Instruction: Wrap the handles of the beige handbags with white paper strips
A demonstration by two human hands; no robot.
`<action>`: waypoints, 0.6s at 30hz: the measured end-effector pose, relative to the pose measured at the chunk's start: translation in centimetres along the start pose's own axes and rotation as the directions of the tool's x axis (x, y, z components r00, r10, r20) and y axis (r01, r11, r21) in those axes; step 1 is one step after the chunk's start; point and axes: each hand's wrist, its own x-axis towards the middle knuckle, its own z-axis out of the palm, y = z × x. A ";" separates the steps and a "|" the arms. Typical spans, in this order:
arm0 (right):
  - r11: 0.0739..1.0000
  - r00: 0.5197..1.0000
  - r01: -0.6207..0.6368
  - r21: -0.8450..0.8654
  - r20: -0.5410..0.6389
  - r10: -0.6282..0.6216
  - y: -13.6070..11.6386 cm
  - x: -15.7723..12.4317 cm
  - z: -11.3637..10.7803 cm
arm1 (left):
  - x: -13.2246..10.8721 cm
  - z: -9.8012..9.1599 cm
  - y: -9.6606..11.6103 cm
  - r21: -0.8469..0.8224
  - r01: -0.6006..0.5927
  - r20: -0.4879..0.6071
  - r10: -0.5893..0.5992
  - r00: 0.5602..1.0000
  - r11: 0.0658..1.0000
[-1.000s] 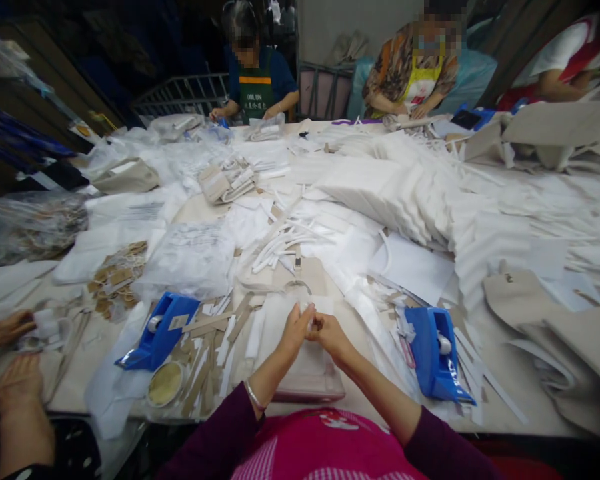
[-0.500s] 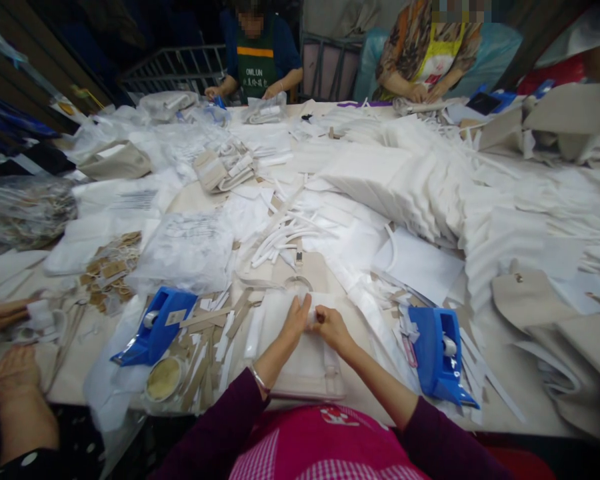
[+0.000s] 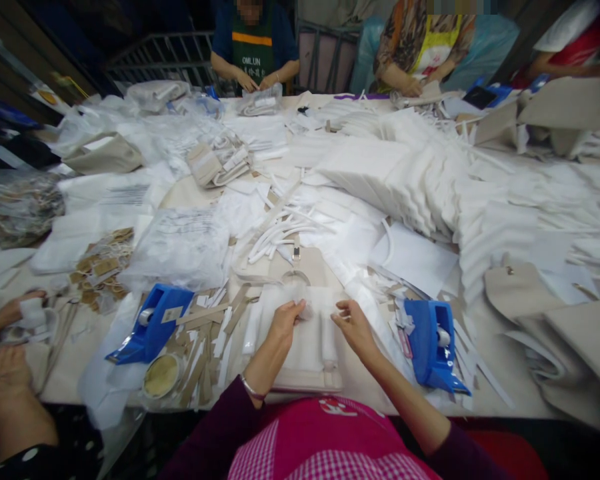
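In front of me a beige bag (image 3: 314, 264) lies flat on the table, with a small metal buckle (image 3: 296, 252) on its strap. White wrapping sheet (image 3: 275, 300) covers part of it. My left hand (image 3: 279, 327) is over the bag, thumb and fingers pinched on a small crumpled piece of clear plastic (image 3: 307, 311). To its right, my right hand (image 3: 357, 330) hovers with fingers bent and apart, and I see nothing in it. Under it a strip of white wrap (image 3: 329, 337) runs along the bag's right side.
Blue tape dispensers stand left (image 3: 153, 323) and right (image 3: 433, 347). A round tub (image 3: 161, 375) sits by paper strips (image 3: 200, 363). Stacked white foam sheets (image 3: 400, 173) and beige bag pieces (image 3: 570, 333) lie right. A co-worker's hands (image 3: 10, 373) are at left; two people work opposite.
My hands were together over the bag's middle; now they are apart, the right one moved right and its fingers loosened. The person opposite at left has brought both hands together.
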 end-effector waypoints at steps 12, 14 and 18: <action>0.791 0.792 -0.571 0.220 0.399 0.461 -2.0 -6.3 -0.2 | -2.6 0.4 -3.0 -0.099 0.102 0.049 -0.097 0.994 0.990; 0.761 0.792 -0.584 0.283 0.403 0.458 -2.1 -7.1 -0.2 | -2.9 0.4 -3.4 -0.131 0.071 0.051 -0.065 0.997 0.989; 0.712 0.849 -0.521 0.470 0.369 0.378 -2.4 -8.6 0.1 | -3.2 0.7 -3.7 -0.196 0.073 0.026 -0.069 0.997 0.978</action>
